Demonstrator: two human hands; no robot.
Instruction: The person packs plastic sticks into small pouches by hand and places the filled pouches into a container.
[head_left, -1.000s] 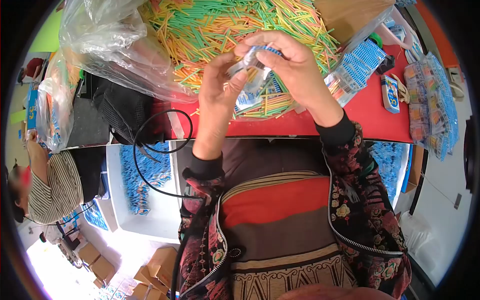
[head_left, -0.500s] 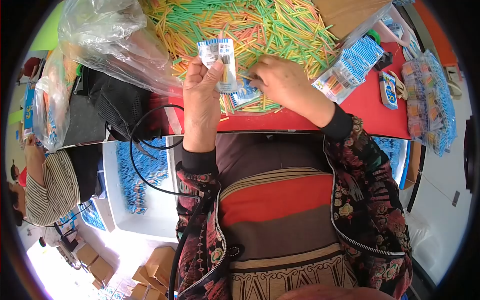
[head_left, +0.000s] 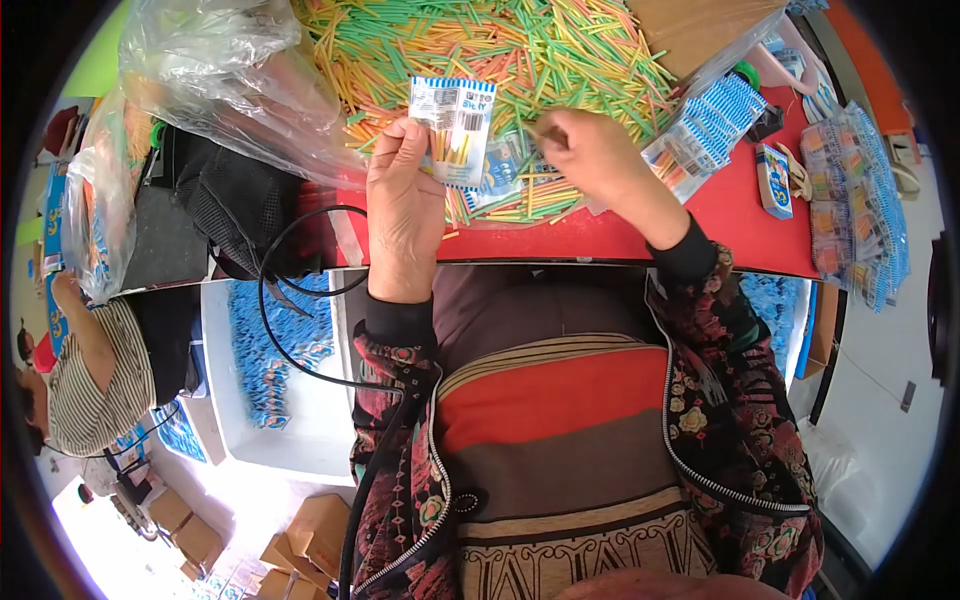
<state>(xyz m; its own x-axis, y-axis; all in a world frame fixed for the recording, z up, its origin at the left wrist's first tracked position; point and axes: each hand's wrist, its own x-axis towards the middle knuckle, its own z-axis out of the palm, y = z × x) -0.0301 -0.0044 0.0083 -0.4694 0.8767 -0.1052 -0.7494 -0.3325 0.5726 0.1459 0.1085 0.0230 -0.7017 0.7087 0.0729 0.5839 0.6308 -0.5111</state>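
My left hand (head_left: 405, 190) pinches the left edge of a small printed packet (head_left: 462, 125) between thumb and fingers. The packet is white with a blue striped top and a barcode, and yellowish sticks show through its clear part. My right hand (head_left: 592, 152) is closed, fingers curled over the pile of coloured sticks (head_left: 400, 50); what it holds, if anything, is hidden. Between my hands, another blue and white packet (head_left: 502, 168) lies on the green, yellow and orange sticks.
A stack of striped packets (head_left: 708, 125) lies right of the pile on the red table (head_left: 735, 225). A small blue box (head_left: 775, 180) and clear packs (head_left: 855, 205) are farther right. Plastic bags (head_left: 215, 70) and a black mesh bag (head_left: 235, 200) sit left, near a person in stripes (head_left: 100, 370).
My left hand's packet has shifted slightly right and turned, showing more of its printed side. My right hand has moved right, away from the packet, and its fingers have curled in.
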